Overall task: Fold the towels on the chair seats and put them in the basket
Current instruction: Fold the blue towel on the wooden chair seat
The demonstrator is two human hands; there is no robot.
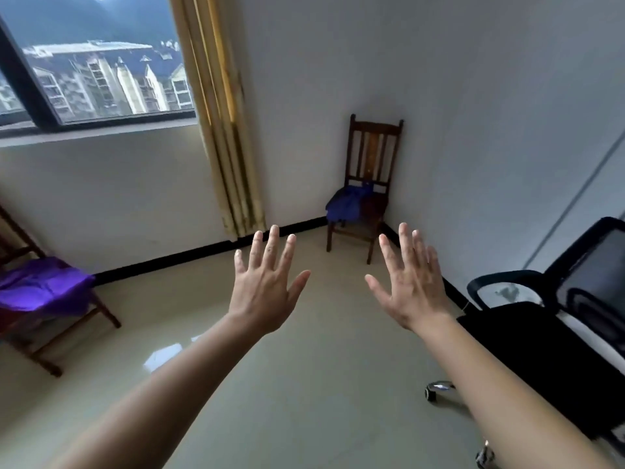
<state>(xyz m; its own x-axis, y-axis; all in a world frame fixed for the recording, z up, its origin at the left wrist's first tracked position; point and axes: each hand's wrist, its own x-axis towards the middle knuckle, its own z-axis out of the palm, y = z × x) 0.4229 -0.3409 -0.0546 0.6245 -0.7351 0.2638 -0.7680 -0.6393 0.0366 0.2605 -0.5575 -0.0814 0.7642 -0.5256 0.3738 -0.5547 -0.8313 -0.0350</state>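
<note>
A bare, white-walled corner room with a glossy pale tiled floor (304,384) and a black skirting strip: at ten o'clock a dark-framed window (84,62) looks out on apartment blocks and hills, with a gathered yellow curtain (223,123) hanging beside it.

I hold both arms out in front of me, backs of the hands toward me. My left hand (265,292) and my right hand (411,286) are spread wide, fingers fanned and apart, gripping nothing and touching nothing; they hang side by side in mid-air above the floor.

At one o'clock, tucked into the far corner, stands a dark brown slat-backed wooden chair (372,147), and a crumpled blue towel (348,203) lies unfolded on its seat, spilling over the seat's left edge. At nine o'clock, a second brown wooden chair (77,330) is partly cut off by the frame; a rumpled purple towel (44,286) covers its seat. Both towels are well apart from my hands.

At three o'clock, close by my right forearm, sits a black mesh-backed office chair (548,333) with a curved armrest and a chrome castor base.
</note>
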